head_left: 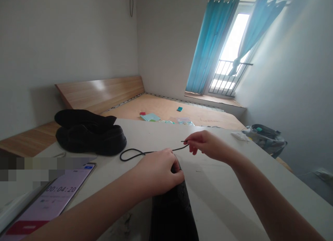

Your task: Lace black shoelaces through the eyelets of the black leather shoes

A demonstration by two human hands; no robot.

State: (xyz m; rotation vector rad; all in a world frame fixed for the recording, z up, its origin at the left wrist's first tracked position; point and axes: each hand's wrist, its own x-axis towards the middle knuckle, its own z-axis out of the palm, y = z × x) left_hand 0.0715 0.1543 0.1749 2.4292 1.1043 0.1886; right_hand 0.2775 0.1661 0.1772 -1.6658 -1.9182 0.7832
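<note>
My left hand (162, 171) is closed on the upper part of a black shoe (173, 213), which reaches down to the bottom edge of the view. Its fingertips are partly hidden behind the hand. To the right, my right hand (205, 145) pinches a thin black shoelace (132, 155) near its tip, and a short end sticks out past the fingers. The lace runs left behind my left hand and lies in a loop on the white table (221, 185). Another black shoe (91, 138) sits at the table's left side, with a dark flat piece, perhaps an insole, on top.
A phone (65, 189) showing a timer lies at the left front. Beyond the table, a bed board (166, 105) carries small packets and a teal piece (179, 109). A grey bag (267, 138) stands at the right, near a white crumpled wrapper (239, 136).
</note>
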